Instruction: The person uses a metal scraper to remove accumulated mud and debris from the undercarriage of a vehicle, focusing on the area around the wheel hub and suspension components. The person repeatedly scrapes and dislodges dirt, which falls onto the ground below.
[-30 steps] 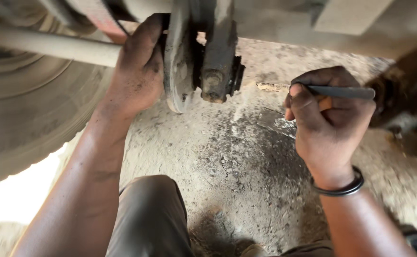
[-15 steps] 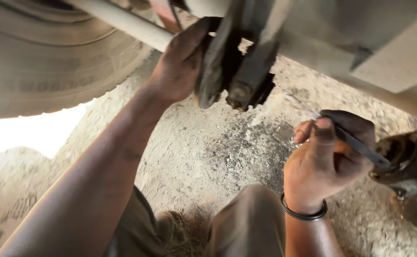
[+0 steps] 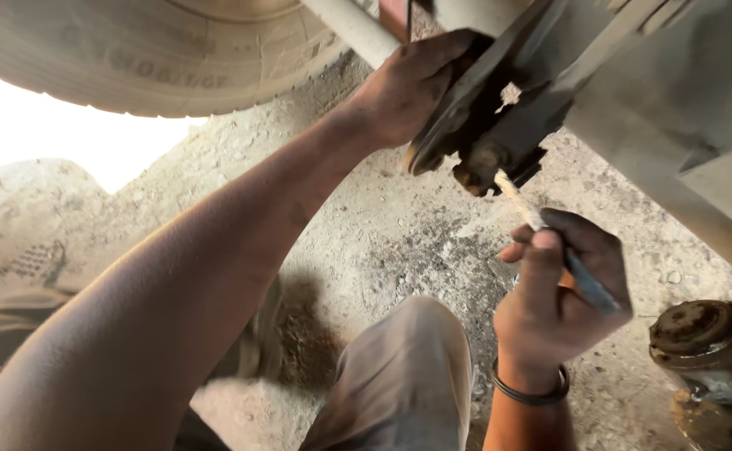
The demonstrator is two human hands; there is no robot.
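Both hands are busy under the vehicle: my left hand (image 3: pixel 407 92) grips the dark metal bracket (image 3: pixel 487 125) up by the axle tube (image 3: pixel 353 29), while my right hand (image 3: pixel 558 301) is closed around a slim rod-like tool (image 3: pixel 549 242). Its long axis runs up and leftward, tip touching the rusty bolt (image 3: pixel 474 171) at the bracket's lower end, just beside my left hand.
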